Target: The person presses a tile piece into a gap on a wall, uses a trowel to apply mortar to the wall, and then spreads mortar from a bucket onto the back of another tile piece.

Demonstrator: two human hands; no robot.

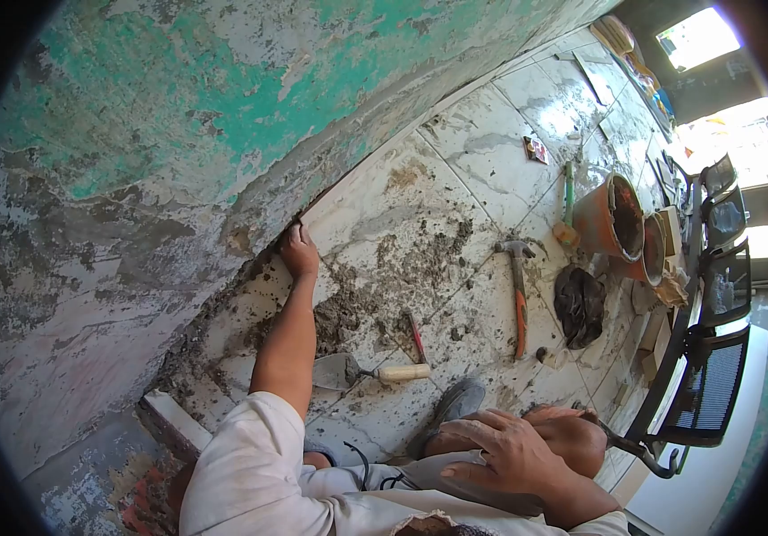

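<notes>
My left hand [299,253] reaches to the foot of the wall, its fingers bunched at the near end of a pale skirting strip [357,184]. Whatever lies between those fingertips is hidden. Over my bent knee, my right hand [511,454] has its fingers apart and holds nothing. A trowel [402,372] with a wooden handle lies on the floor near my left forearm. Just beyond it is a thin red-handled tool [416,336]. Farther right lies a claw hammer [519,299] with an orange and black handle. Crumbled mortar [344,313] covers the tiles beside my left arm.
Peeling green and grey plaster covers the wall [223,107]. Two dirty orange buckets [596,214] stand at right, with a green-handled brush [568,205] and a black plastic bag [579,308] nearby. Mesh-backed chairs [710,393] line the right side. A tile piece [174,422] is at lower left.
</notes>
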